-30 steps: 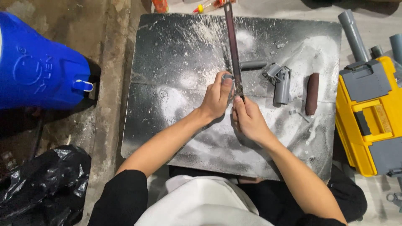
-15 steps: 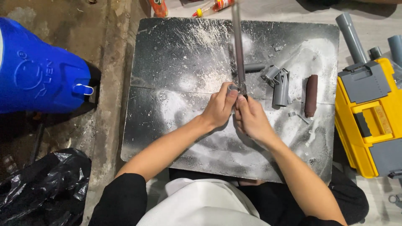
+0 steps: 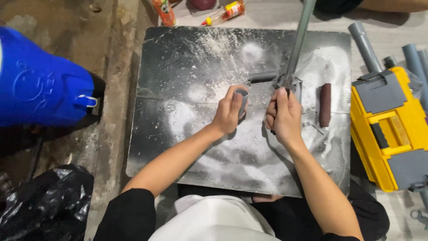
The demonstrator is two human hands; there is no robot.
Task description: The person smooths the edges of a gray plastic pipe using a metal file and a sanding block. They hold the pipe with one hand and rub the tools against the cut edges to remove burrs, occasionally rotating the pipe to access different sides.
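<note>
From the head camera, the person sits at a dark board (image 3: 191,67) dusted with white powder, which lies flat on the floor. The left hand (image 3: 229,111) is curled around a short grey pipe piece (image 3: 242,99); its grip is closed on it, and the open end of the piece shows above the fingers. The right hand (image 3: 283,117) is closed around the lower end of a long grey pipe (image 3: 299,38), which rises away from the hand toward the top edge of the picture. The two hands are near each other over the middle of the board, but apart.

Just behind the right hand lies a grey fitting (image 3: 295,87), partly hidden by the long pipe, and a short dark tube (image 3: 262,76) lies to its left. A brown cylinder (image 3: 325,105) lies on the board to the right of the hand. Off the board's right edge sits a yellow and grey toolbox (image 3: 385,129), with more grey pipes (image 3: 364,47) beyond it. A blue container (image 3: 40,91) stands on the left, a black plastic bag (image 3: 42,203) below it. Small bottles (image 3: 227,10) lie past the far edge.
</note>
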